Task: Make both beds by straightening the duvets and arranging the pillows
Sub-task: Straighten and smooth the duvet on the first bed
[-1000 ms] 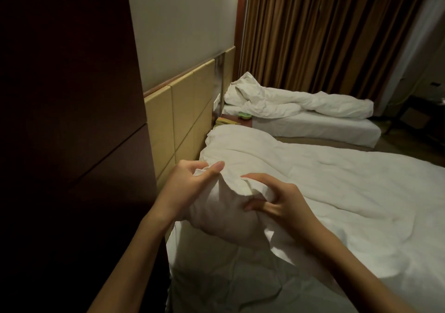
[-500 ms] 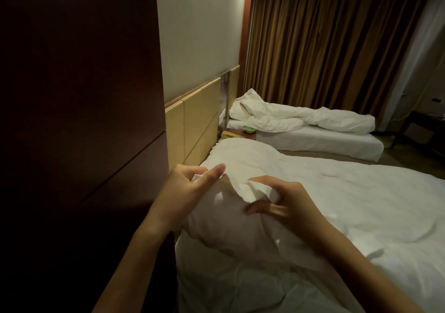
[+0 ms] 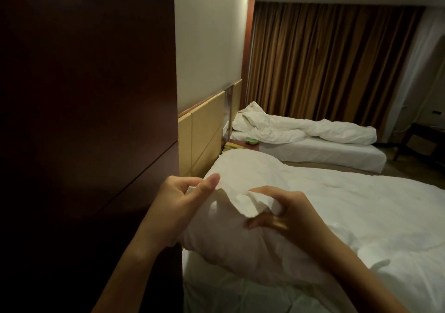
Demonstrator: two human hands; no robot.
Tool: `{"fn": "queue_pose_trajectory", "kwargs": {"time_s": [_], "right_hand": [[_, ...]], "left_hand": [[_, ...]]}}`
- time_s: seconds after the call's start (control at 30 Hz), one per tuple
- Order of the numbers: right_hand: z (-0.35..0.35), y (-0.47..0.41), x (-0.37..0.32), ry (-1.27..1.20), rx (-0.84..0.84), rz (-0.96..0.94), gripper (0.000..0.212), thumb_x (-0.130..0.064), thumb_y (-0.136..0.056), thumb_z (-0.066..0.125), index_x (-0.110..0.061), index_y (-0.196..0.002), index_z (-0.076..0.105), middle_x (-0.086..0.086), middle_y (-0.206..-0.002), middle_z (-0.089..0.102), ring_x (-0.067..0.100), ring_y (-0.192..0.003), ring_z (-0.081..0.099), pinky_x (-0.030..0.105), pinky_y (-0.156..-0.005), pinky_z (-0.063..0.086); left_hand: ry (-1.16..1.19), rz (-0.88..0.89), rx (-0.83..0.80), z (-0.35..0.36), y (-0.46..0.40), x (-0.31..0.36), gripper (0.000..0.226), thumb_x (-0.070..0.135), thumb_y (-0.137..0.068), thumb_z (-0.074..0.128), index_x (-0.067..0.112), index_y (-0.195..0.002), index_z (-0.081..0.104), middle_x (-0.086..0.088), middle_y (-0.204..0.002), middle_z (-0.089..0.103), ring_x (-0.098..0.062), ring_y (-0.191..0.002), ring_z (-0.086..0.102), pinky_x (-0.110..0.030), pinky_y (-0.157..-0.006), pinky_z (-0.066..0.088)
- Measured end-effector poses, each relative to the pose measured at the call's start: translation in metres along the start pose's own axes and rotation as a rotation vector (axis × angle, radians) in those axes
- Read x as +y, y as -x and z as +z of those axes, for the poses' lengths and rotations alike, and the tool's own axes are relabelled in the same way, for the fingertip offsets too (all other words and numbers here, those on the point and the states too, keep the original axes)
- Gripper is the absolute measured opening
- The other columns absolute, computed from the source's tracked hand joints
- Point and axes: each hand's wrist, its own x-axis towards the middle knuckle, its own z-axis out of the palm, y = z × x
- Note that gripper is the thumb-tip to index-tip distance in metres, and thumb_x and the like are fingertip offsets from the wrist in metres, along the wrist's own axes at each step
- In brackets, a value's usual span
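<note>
The near bed's white duvet [image 3: 337,206] lies spread over the mattress, with its near corner lifted off the sheet. My left hand [image 3: 178,206] pinches the corner's edge between thumb and forefinger. Beside it, my right hand [image 3: 286,214] clutches a bunched fold of the same corner. On the far bed [image 3: 325,151], a second white duvet [image 3: 301,129] lies crumpled in a long heap across the mattress. I cannot pick out any pillow on either bed.
A dark wooden cabinet [image 3: 84,120] stands close on my left. A padded tan headboard [image 3: 204,132] runs along the wall. Between the beds, a nightstand [image 3: 243,144] holds a green and a yellow item. Brown curtains [image 3: 325,60] hang behind the far bed, a dark chair [image 3: 419,141] at right.
The view has tilted up, showing more wall and curtain. Both hands keep their hold on the duvet corner, with the right hand bunching the fabric a little more.
</note>
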Motion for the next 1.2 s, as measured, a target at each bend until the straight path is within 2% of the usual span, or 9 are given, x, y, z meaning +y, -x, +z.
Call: {"fn": "queue_pose_trajectory", "kwargs": {"time_s": [0.2,0.33,0.47,0.6,0.73,0.87,0.97,1.13,1.2], "right_hand": [[-0.016,-0.008,-0.007,0.011,-0.014,-0.003,0.039,-0.036,-0.066,0.075,-0.032,-0.101,0.061,-0.037,-0.096,0.054,-0.025,-0.092,0.051,0.000,-0.077,0.041],[-0.017,-0.008,-0.011,0.001,-0.027,-0.024,0.038,-0.043,-0.068,0.074,-0.024,-0.101,0.066,-0.036,-0.094,0.054,-0.026,-0.089,0.051,-0.002,-0.075,0.039],[-0.023,-0.007,-0.020,-0.022,-0.047,-0.005,0.035,-0.043,-0.066,0.070,-0.030,-0.098,0.061,-0.034,-0.092,0.055,-0.022,-0.088,0.053,-0.001,-0.072,0.040],[-0.028,-0.010,-0.030,-0.002,-0.046,-0.016,0.033,-0.041,-0.066,0.079,-0.031,-0.093,0.063,-0.025,-0.086,0.061,-0.014,-0.080,0.056,0.003,-0.066,0.039],[-0.029,-0.011,-0.037,0.024,-0.038,-0.025,0.036,-0.043,-0.064,0.076,-0.025,-0.094,0.069,-0.012,-0.088,0.067,-0.004,-0.084,0.057,0.005,-0.066,0.041],[-0.035,-0.008,-0.052,0.006,-0.043,-0.126,0.045,-0.048,-0.063,0.075,-0.026,-0.101,0.067,-0.014,-0.089,0.068,0.001,-0.087,0.059,0.008,-0.067,0.046],[-0.035,-0.007,-0.051,0.016,-0.015,-0.122,0.047,-0.044,-0.061,0.077,-0.018,-0.100,0.069,-0.005,-0.093,0.069,0.004,-0.088,0.059,0.012,-0.069,0.047],[-0.015,-0.005,-0.015,-0.035,-0.072,0.050,0.034,-0.048,-0.069,0.073,-0.032,-0.096,0.059,-0.023,-0.089,0.060,-0.013,-0.087,0.054,0.005,-0.070,0.043],[-0.012,-0.002,0.002,-0.059,-0.089,0.131,0.036,-0.050,-0.065,0.067,-0.037,-0.097,0.058,-0.028,-0.093,0.057,-0.012,-0.092,0.054,0.009,-0.074,0.046]], "left_hand": [[0.039,-0.043,0.053,0.000,-0.001,0.019,0.040,0.044,-0.074,0.058,0.007,-0.073,0.074,-0.013,-0.071,0.071,-0.017,-0.066,0.068,-0.021,-0.056,0.050],[0.041,-0.067,0.066,0.000,0.002,0.022,0.037,0.042,-0.076,0.058,0.010,-0.076,0.074,-0.010,-0.071,0.072,-0.020,-0.069,0.070,-0.023,-0.058,0.052],[0.068,-0.064,0.100,0.001,0.008,0.028,0.032,0.041,-0.074,0.059,0.014,-0.072,0.074,-0.007,-0.069,0.072,-0.015,-0.064,0.069,-0.019,-0.054,0.052],[0.089,-0.068,0.125,-0.001,0.011,0.038,0.029,0.040,-0.073,0.059,0.015,-0.072,0.073,-0.005,-0.066,0.072,-0.012,-0.059,0.068,-0.018,-0.051,0.051],[0.066,-0.052,0.157,-0.005,0.022,0.046,0.030,0.044,-0.072,0.060,0.018,-0.069,0.074,-0.001,-0.066,0.072,-0.009,-0.059,0.068,-0.016,-0.050,0.050],[0.112,-0.002,0.238,-0.014,0.039,0.061,0.037,0.058,-0.058,0.078,0.025,-0.075,0.076,-0.008,-0.069,0.072,-0.021,-0.062,0.070,-0.032,-0.053,0.051],[0.106,0.019,0.246,-0.011,0.037,0.060,0.034,0.050,-0.061,0.069,0.020,-0.073,0.076,-0.008,-0.067,0.072,-0.020,-0.060,0.069,-0.033,-0.055,0.050],[0.018,0.000,0.187,0.005,0.019,0.028,0.026,0.041,-0.076,0.058,0.019,-0.074,0.072,0.003,-0.069,0.072,-0.007,-0.063,0.068,-0.017,-0.052,0.050],[-0.015,0.019,0.154,0.014,0.008,0.011,0.030,0.041,-0.078,0.057,0.016,-0.077,0.073,-0.001,-0.072,0.072,-0.009,-0.067,0.067,-0.022,-0.056,0.050]]}}
